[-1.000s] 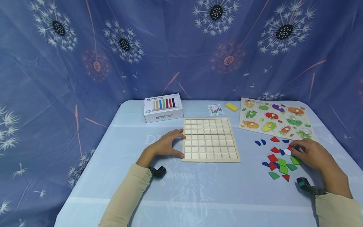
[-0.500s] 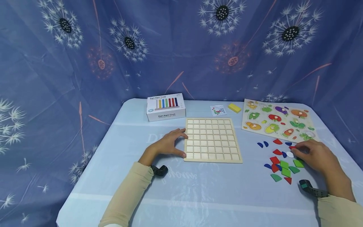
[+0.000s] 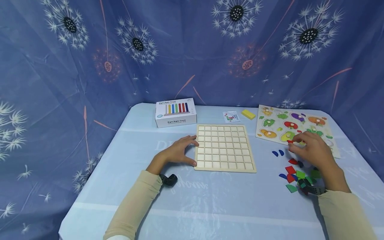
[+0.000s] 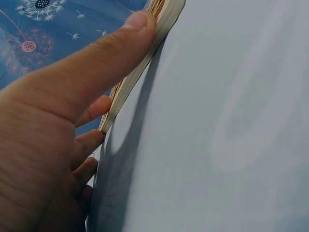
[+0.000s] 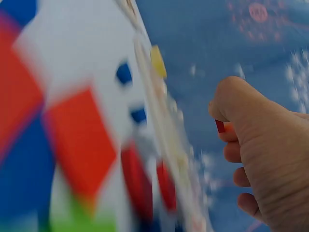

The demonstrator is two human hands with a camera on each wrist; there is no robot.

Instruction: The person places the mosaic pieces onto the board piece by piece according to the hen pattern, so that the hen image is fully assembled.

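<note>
My left hand (image 3: 180, 151) rests at the left edge of a wooden grid board (image 3: 223, 170). Its thumb and fingers touch the board's side, spread apart, as the left wrist view also shows. Between thumb and forefinger, my right hand (image 3: 313, 150) pinches a small red piece (image 3: 290, 141), raised near the front edge of a vegetable puzzle board (image 3: 270, 141). In the right wrist view only a sliver of that red piece (image 5: 220, 126) shows. Loose flat pieces lie below the hand: a red one (image 3: 290, 169), a green quarter circle (image 3: 291, 188), several others partly hidden by the wrist.
Two blue half circles (image 3: 281, 152) lie left of the right hand. At the back stand a white box (image 3: 176, 120) with a bead-counter picture, a small pattern card (image 3: 231, 116) and a yellow block (image 3: 248, 114). A patterned blue curtain (image 3: 180, 50) hangs behind the table.
My right hand has lifted the red piece off the pile and moved it up and left, toward the puzzle board's front edge. The left hand stays on the grid board.
</note>
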